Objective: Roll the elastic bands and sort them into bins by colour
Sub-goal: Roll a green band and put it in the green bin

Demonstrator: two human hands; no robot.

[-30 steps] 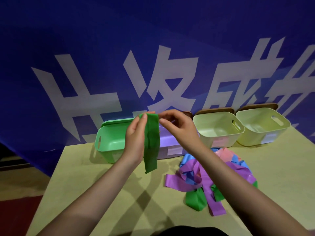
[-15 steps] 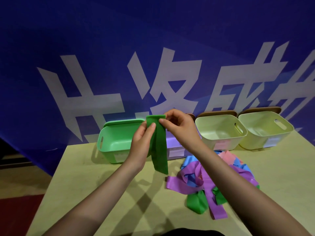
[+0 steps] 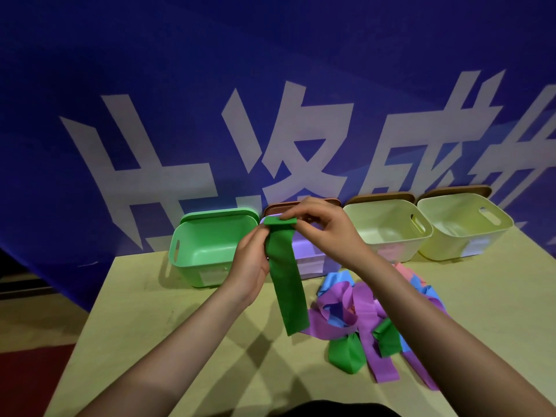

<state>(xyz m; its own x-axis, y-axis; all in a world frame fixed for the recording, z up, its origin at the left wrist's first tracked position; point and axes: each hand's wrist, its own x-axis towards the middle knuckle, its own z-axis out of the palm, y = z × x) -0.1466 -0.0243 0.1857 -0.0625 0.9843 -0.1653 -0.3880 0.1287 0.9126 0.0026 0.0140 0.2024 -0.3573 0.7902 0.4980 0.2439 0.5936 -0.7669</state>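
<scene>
Both hands pinch the folded top of a green band (image 3: 287, 278): left hand (image 3: 251, 263) beside the grip, right hand (image 3: 320, 228) above. Below the grip the band hangs over the desk (image 3: 186, 311), the green bin (image 3: 207, 245) behind.

Both bare forearms reach forward and converge at mid-view. The left hand (image 3: 251, 266) is raised with its palm toward the right, its fingertips pinching the green elastic band (image 3: 287, 284) near the top. The right hand (image 3: 325, 228) arches over, its curled fingers pinching the band's folded upper end.
</scene>
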